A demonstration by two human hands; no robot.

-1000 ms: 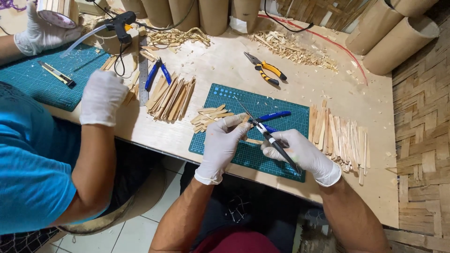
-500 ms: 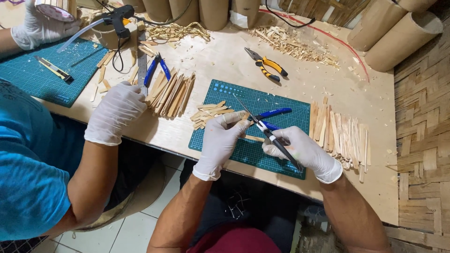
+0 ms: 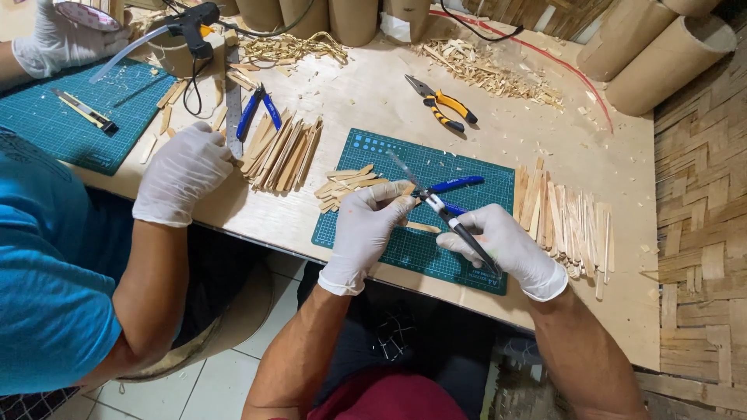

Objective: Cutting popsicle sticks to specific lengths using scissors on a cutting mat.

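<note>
Both gloved hands are over the green mat (image 3: 475, 260), our landmark at the near edge of the desk (image 3: 373, 93). The left hand (image 3: 366, 233) has its fingers clamped on a short stick (image 3: 407, 201), held just above the mat's middle. The right hand (image 3: 502, 247) has its fingers wrapped tight round a black knife (image 3: 451, 225), whose blade slants up and left across the stick.

How far along? On the mat's left part lies a small heap of short pieces (image 3: 346, 185), which looks like finished work. One more cut piece (image 3: 422, 227) lies on the mat under the hands. Just right of the mat waits a row of long pale slats (image 3: 564, 222), seemingly untrimmed, so plenty looks left to do. Blue-handled pliers (image 3: 455, 185) rest on the mat's far edge.

Left of the mat sits a fanned stack of darker sticks (image 3: 282, 152), with a co-worker's gloved hand (image 3: 183, 171) at its side. Beyond the mat lie orange pliers (image 3: 440, 103) and a litter of shavings (image 3: 486, 71).

Containers: cardboard tubes (image 3: 650, 54) stand and lean far beyond the mat; I cannot tell what is inside them.
</note>
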